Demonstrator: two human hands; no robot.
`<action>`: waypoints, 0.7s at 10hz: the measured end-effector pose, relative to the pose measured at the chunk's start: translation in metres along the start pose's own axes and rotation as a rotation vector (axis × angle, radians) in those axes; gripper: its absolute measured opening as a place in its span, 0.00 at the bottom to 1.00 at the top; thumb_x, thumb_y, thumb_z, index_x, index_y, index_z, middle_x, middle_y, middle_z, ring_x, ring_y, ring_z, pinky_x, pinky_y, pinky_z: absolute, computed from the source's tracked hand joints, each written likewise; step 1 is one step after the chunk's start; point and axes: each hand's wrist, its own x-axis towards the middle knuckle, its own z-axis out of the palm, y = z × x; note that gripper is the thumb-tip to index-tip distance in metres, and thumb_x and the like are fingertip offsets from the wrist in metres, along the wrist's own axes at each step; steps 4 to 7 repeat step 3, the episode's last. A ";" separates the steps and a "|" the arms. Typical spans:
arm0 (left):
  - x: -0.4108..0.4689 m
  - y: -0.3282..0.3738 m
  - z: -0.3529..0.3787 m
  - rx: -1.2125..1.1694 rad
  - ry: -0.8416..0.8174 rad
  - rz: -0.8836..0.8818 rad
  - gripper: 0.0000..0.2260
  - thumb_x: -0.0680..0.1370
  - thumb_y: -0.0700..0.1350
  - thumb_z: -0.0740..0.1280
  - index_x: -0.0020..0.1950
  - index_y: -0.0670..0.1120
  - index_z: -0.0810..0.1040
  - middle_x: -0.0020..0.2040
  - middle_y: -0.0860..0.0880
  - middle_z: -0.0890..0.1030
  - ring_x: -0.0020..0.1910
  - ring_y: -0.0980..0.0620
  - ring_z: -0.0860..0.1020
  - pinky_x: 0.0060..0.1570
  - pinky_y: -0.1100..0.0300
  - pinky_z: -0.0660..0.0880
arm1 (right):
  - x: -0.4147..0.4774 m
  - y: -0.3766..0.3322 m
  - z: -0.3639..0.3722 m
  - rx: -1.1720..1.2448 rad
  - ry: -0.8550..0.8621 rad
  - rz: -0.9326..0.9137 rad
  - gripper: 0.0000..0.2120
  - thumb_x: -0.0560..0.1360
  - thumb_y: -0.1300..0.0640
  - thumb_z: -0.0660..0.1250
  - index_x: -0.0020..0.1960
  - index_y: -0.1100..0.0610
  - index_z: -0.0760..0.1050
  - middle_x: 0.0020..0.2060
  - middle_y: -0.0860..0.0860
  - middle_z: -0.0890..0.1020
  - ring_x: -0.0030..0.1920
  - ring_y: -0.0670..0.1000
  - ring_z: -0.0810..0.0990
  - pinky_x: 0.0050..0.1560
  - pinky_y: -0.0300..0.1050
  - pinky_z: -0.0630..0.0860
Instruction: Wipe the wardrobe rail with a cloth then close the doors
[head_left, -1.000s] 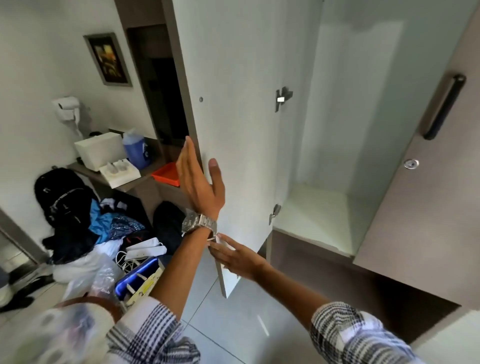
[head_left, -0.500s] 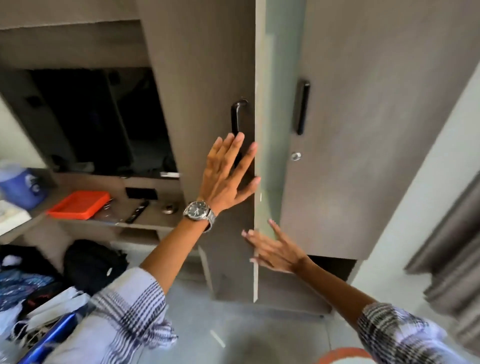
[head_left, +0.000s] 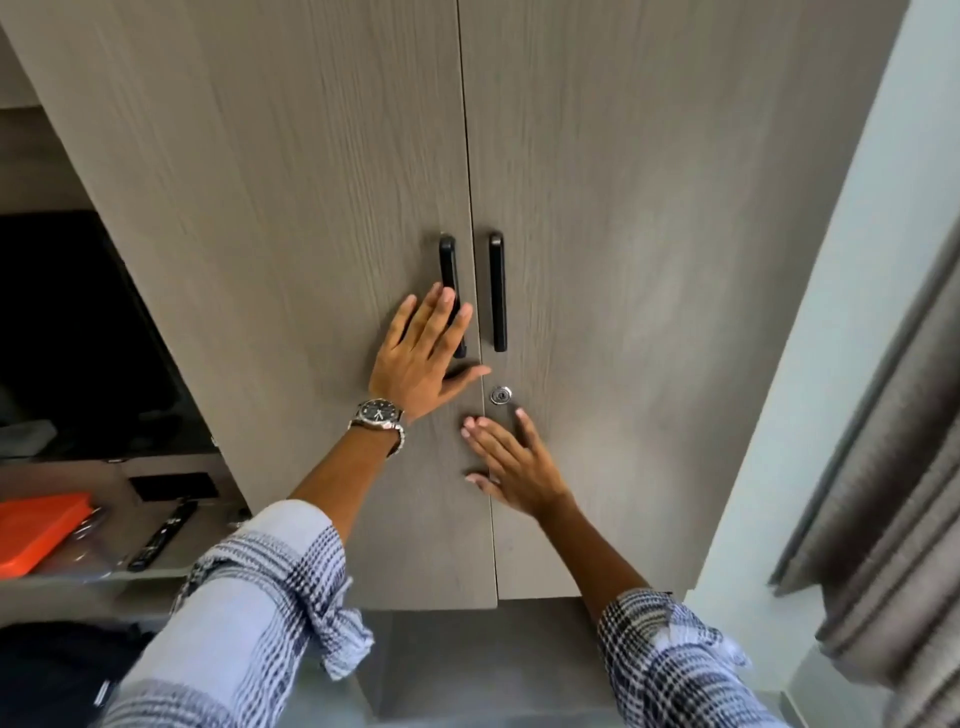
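Note:
Two grey wood-grain wardrobe doors fill the view and meet at a thin middle seam. My left hand (head_left: 423, 358), with a wristwatch, lies flat with spread fingers on the left door (head_left: 291, 260), over the lower end of its black handle (head_left: 448, 265). My right hand (head_left: 514, 465) rests flat on the right door (head_left: 649, 260) across the seam, just below the round keyhole (head_left: 501, 395). The right door's black handle (head_left: 497, 291) is free. Neither hand holds anything. The rail and the cloth are out of sight.
To the left is an open shelf (head_left: 62, 577) with an orange tray (head_left: 36, 530) and a black remote (head_left: 163, 535), under a dark recess. A pale wall (head_left: 831, 312) and a grey curtain (head_left: 893, 467) stand on the right. Grey floor lies below.
The left door has swung from wide open to shut against the right door. Both hands followed it and now lie flat on the door fronts.

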 end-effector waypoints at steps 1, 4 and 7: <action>-0.003 -0.005 0.023 0.014 0.020 -0.008 0.47 0.78 0.70 0.64 0.84 0.47 0.44 0.84 0.46 0.41 0.84 0.46 0.49 0.82 0.46 0.51 | 0.009 0.004 0.028 0.007 -0.014 0.027 0.32 0.75 0.32 0.66 0.72 0.50 0.75 0.71 0.46 0.77 0.71 0.46 0.76 0.76 0.61 0.53; 0.000 -0.003 0.025 0.033 0.055 0.023 0.46 0.79 0.70 0.63 0.84 0.47 0.43 0.84 0.46 0.41 0.84 0.46 0.49 0.82 0.46 0.49 | 0.004 -0.005 0.032 -0.073 -0.020 0.111 0.33 0.78 0.35 0.63 0.77 0.52 0.69 0.75 0.49 0.72 0.75 0.48 0.71 0.78 0.63 0.50; 0.000 -0.003 0.025 0.033 0.055 0.023 0.46 0.79 0.70 0.63 0.84 0.47 0.43 0.84 0.46 0.41 0.84 0.46 0.49 0.82 0.46 0.49 | 0.004 -0.005 0.032 -0.073 -0.020 0.111 0.33 0.78 0.35 0.63 0.77 0.52 0.69 0.75 0.49 0.72 0.75 0.48 0.71 0.78 0.63 0.50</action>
